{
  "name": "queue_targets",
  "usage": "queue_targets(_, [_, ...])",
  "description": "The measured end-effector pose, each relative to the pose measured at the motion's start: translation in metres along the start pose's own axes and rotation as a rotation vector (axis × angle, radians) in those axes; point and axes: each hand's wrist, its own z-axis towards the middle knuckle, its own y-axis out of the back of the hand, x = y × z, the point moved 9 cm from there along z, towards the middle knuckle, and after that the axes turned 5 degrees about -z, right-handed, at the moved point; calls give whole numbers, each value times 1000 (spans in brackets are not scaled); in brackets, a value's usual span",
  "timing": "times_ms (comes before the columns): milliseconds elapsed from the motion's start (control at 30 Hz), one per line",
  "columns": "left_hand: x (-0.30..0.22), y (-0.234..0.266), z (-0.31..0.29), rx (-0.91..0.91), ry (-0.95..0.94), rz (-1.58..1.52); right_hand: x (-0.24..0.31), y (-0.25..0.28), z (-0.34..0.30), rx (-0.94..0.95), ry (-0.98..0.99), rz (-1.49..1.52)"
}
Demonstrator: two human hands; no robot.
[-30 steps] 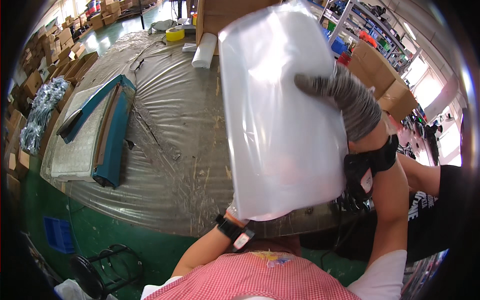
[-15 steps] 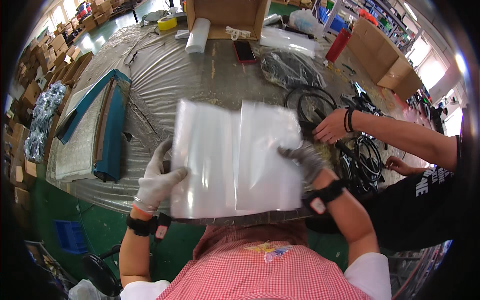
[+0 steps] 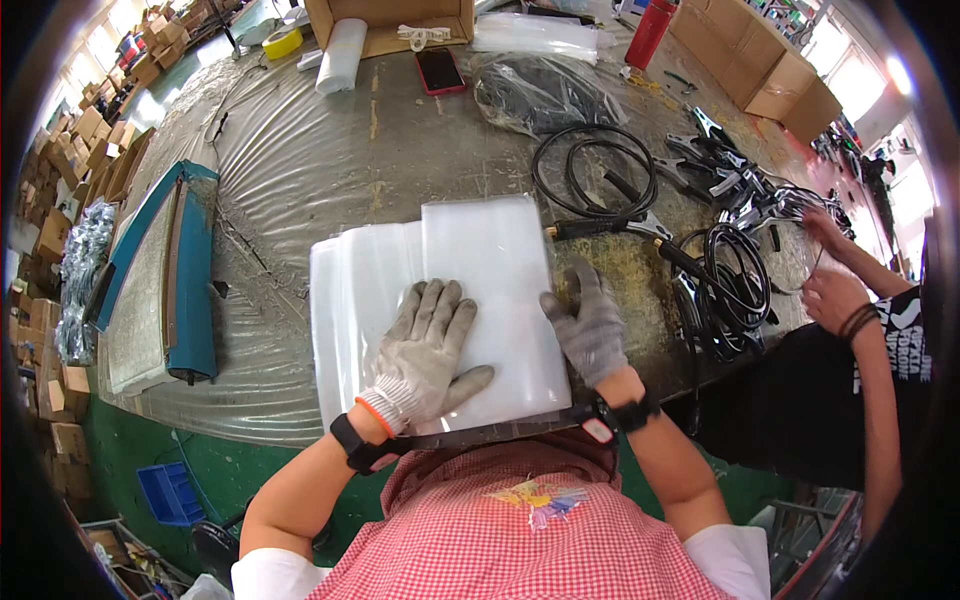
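Note:
A stack of clear, whitish plastic bags (image 3: 490, 255) lies at the table's near edge, in two overlapping parts. Gloved in grey and white, my left hand (image 3: 428, 345) rests flat on it with the fingers stretched out. At the stack's right edge is my right hand (image 3: 590, 335), also gloved; its thumb points at the edge and the fingers are spread, gripping nothing. Just beyond that hand, a coiled black cable (image 3: 650, 180) with a metal clamp (image 3: 648, 226) sits on the table.
Another person's hands (image 3: 835, 295) work at the right among cables and clamps (image 3: 735, 290). A teal-edged box-like piece (image 3: 195, 280) stands at left. Farther back are a bagged black bundle (image 3: 545, 92), a phone (image 3: 440, 72), a red bottle (image 3: 652, 35) and a cardboard box (image 3: 750, 60).
The bags, held up between both hands before, now lie on the table. My left hand has moved right onto them; my right hand has let go at their edge. The other person's hands moved right.

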Motion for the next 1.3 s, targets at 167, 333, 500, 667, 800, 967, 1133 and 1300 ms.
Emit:
queue_targets(167, [-10, 1, -1, 41, -17, 2, 27, -2, -75, 36, 524, -452])
queue_targets(333, [-19, -1, -3, 100, -47, 43, 48, -50, -89, 238, 564, -494])
queue_targets(500, [-29, 4, -15, 274, -31, 10, 53, -56, -75, 254, 512, -317])
queue_targets(667, [-39, -6, -26, -5, 173, 65, 67, -44, -75, 246, 545, -35])
queue_targets(800, [-16, -24, -43, -185, 249, 72, 47, -35, -73, 448, 33, 876])
queue_targets(967, [42, -28, -100, -799, 963, -1118, 31, -11, -79, 137, 345, -19])
queue_targets(1133, [32, -12, -91, -859, 807, -1154, 63, -53, -91, 228, 496, -476])
queue_targets(1300, [50, -23, -134, -1075, 1181, -1529, 60, -61, -79, 192, 536, -507])
